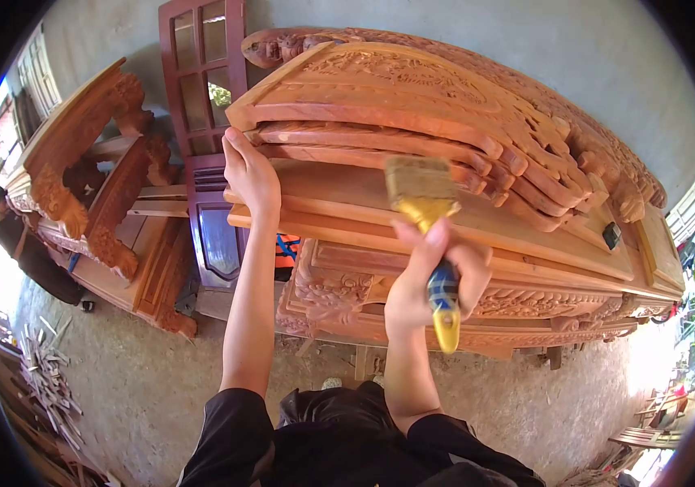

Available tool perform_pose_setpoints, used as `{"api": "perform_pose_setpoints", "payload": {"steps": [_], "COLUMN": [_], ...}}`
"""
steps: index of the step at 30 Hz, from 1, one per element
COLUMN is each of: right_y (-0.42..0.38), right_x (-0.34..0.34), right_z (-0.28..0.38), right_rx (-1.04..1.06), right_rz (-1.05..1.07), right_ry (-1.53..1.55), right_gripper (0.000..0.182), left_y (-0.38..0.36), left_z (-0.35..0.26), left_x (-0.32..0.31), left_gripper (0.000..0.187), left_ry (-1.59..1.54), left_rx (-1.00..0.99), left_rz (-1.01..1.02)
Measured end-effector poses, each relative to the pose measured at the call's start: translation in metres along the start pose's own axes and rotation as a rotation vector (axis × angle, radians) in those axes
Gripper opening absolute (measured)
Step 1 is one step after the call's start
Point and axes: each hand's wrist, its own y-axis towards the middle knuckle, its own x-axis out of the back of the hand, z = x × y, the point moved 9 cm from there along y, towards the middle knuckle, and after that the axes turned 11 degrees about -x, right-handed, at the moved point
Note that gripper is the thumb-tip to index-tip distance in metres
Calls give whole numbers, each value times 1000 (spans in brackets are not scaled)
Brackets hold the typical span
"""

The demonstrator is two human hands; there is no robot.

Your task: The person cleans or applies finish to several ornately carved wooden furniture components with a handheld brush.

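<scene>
My right hand (433, 284) is closed around the yellow and blue handle of a paintbrush (425, 188), its bristles pointing up and slightly blurred. The brush is in front of a stack of carved wooden panels. At the stack's left end my left hand (254, 174) grips the edge near the corner of the top carved wooden panel (388, 81); some of its fingertips are hidden behind the wood. Beneath the panels lie flat wooden boards (331, 191), resting on a carved piece of furniture (339, 280).
A small dark block (611, 235) sits on the boards at the right. Carved furniture frames (79, 162) stand at left, beside a purple glazed door (213, 195) leaning on the wall. Wood scraps (43, 369) litter the floor. Another person (35, 252) is at far left.
</scene>
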Motion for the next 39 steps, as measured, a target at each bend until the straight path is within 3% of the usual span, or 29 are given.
{"api": "perform_pose_setpoints", "payload": {"steps": [2,4,5,10,12,13,17,22,25,29,32,33,34,36,37,39], "right_y": [8,2,2,1,-6,-4,-8,-11,-10,-4,-3,-3,0,5,6,9], "right_x": [-11,-25,-27,-2,-25,-31,-18,-34,-4,-25,-21,-12,-13,-24,-25,-17], "right_z": [-11,-15,-21,-20,-11,-23,-1,-10,-7,-15,9,2,-1,-9,-16,-9], "right_rx": [148,177,85,111,250,42,275,226,118,208,312,176,176,175,91,143], "right_rz": [65,179,243,-24,174,280,51,268,-70,159,77,-40,-37,90,160,131], "right_ry": [-328,-345,-211,-177,-401,-162,-389,-389,-296,-429,-518,-363,-363,-401,-242,-279], "right_gripper": [20,20,20,17,10,9,10,11,17,15,14,12,12,10,11,11], "left_y": [-1,-2,-1,-1,-1,0,-2,0,0,-1,1,-1,-1,0,-1,0], "left_z": [-4,-4,-1,-7,-3,-3,-7,-4,-6,-2,-9,-9,-8,-6,-6,-6], "left_x": [2,0,1,3,2,2,2,2,3,2,3,3,3,3,3,2], "left_gripper": [61,60,60,61,62,62,62,61,60,59,59,59,59,59,59,58], "left_ry": [0,-8,-10,18,35,30,4,-13,-32,-7,-17,-12,-12,0,0,-18], "left_rx": [3,0,1,-43,22,23,31,-21,-49,-55,-75,-58,-56,-66,-68,-72], "left_rz": [7,19,13,-2,29,30,36,11,-11,-3,-17,-11,-13,-3,-1,-17]}}
